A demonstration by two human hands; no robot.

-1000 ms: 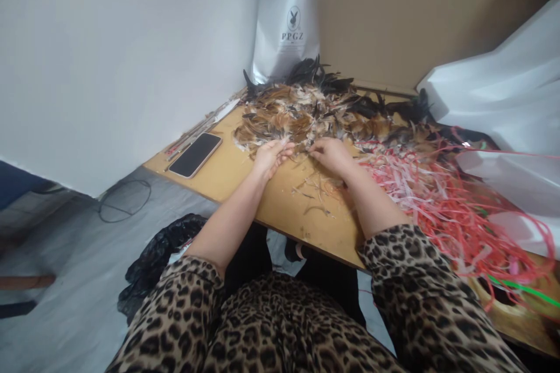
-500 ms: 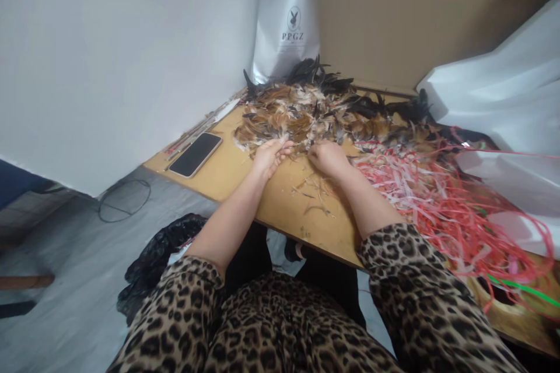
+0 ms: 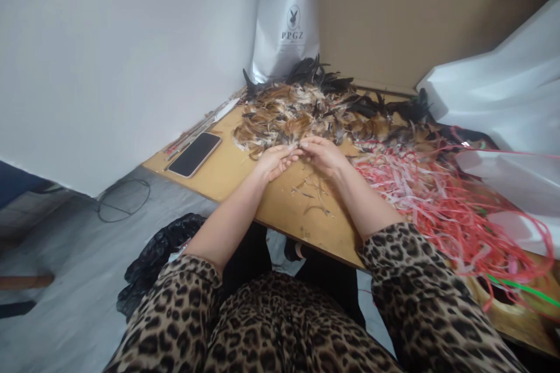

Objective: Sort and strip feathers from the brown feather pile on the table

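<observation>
My left hand [image 3: 279,161] is closed in a pinch on the base of a small bunch of brown feathers [image 3: 298,128], whose tips fan upward. Fingertips of my right hand [image 3: 322,154] meet it from the other side, pinched at the same quill ends. Both hands are just above the wooden table [image 3: 280,204], at the front of a wide pile of brown, cream and black feathers [image 3: 271,106]. Exactly how many feathers are pinched is too small to tell. Below my right wrist lie loose feather scraps [image 3: 315,193].
A phone [image 3: 195,154] lies at the left of the table. Tangled pink and red ribbon strips [image 3: 455,210] cover the right side. A white printed bag [image 3: 286,23] stands at the back, more white plastic [image 3: 503,87] at the right. Black plastic [image 3: 161,250] lies on the floor.
My right hand has turned and moved left from the pile's front edge to meet my left hand. Their fingertips now come together at the feather bases.
</observation>
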